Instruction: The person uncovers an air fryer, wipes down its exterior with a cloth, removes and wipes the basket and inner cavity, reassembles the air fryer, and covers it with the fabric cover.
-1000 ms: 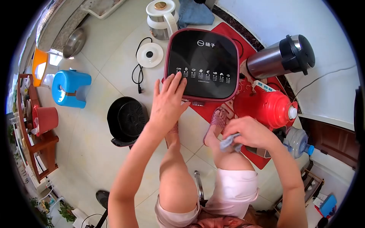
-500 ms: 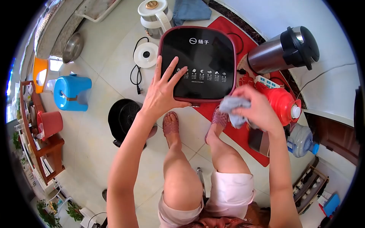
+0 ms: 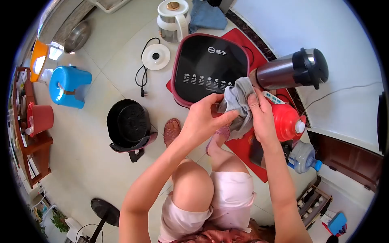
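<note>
A crumpled grey cloth (image 3: 239, 101) is held up between my two hands. My left hand (image 3: 204, 119) grips its left side, thumb stretched along the lower folds and fingertips partly hidden. My right hand (image 3: 261, 115) has its fingers closed on the cloth's right side. Just beyond them stands the air fryer (image 3: 208, 60), with a glossy black top, printed food icons and a dark red rim; the cloth covers its near right corner from sight. The black air fryer basket (image 3: 127, 121), handle toward me, sits on the floor to the left.
A glass kettle (image 3: 172, 24) and its white base (image 3: 156, 56) with a cord lie beyond. On the right are a steel thermos (image 3: 283, 71), a red jug (image 3: 285, 121), a power strip (image 3: 273, 97) and a water bottle (image 3: 302, 156). A blue stool (image 3: 69, 87) stands left.
My left hand has left the air fryer's top and taken hold of the cloth. My right hand has raised the cloth slightly and brought it nearer the left. The view has shifted.
</note>
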Motion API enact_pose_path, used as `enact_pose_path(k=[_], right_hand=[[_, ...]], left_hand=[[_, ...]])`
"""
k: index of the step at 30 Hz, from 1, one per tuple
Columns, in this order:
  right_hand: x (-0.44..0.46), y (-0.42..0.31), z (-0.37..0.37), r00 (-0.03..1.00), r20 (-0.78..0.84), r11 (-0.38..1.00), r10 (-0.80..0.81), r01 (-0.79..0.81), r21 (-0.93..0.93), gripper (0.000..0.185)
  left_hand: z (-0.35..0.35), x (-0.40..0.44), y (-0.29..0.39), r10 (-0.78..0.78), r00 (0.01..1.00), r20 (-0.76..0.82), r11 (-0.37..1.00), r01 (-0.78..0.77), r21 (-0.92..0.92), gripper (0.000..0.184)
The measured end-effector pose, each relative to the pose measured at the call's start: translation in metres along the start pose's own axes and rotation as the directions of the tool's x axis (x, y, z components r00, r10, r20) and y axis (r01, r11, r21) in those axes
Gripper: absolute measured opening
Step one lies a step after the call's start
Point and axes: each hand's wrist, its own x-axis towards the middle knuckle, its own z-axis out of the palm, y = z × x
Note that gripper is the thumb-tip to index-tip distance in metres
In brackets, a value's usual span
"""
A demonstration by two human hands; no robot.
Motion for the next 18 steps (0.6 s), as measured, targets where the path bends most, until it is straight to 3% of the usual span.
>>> enact_pose_path(k=[2,3,7,10,11,14,15,18], right_hand=[[-0.014,-0.002,-0.011,0.999,0.040,0.998,0.012,-0.014,0.062,0.042],[-0.020,-0.001,-0.019,0.994,0.040,0.985,0.106,-0.111,0.136,0.041],[-0.045,0.002,-0.046,0.936,0.041,0.859,0.350,-0.338,0.383,0.038],[-0.062,0.003,-0.051,0.966,-0.023,0.906,0.259,-0.234,0.352,0.039],[-0.068,0.002,-0.052,0.980,-0.053,0.936,0.194,-0.169,0.309,0.039],[-0.093,-0.005,-0.063,0.981,-0.019,0.859,0.191,-0.158,0.487,0.046],[-0.104,-0.034,-0.063,0.978,0.119,0.763,0.172,-0.209,0.612,0.049],[-0.128,-0.050,-0.063,1.000,0.019,0.990,0.025,-0.027,0.138,0.049]], left_hand=[[-0.001,-0.003,0.013,0.000,1.000,0.012,0.975,-0.003,0.220,0.030],[0.001,-0.006,0.015,0.068,0.998,-0.008,0.982,-0.065,0.176,0.024],[0.009,-0.017,0.036,-0.016,1.000,0.011,0.983,0.018,-0.185,0.018],[0.017,-0.029,0.054,-0.035,0.997,0.071,0.968,0.051,-0.245,0.018],[0.019,-0.032,0.056,-0.025,0.996,0.091,0.984,0.041,-0.172,0.022],[0.041,-0.044,0.067,0.041,0.990,0.133,0.988,-0.021,-0.152,0.021],[0.048,-0.048,0.071,0.042,0.985,0.169,0.996,-0.028,-0.087,0.020],[0.068,-0.062,0.080,0.073,0.965,0.251,0.991,-0.099,0.095,0.020]])
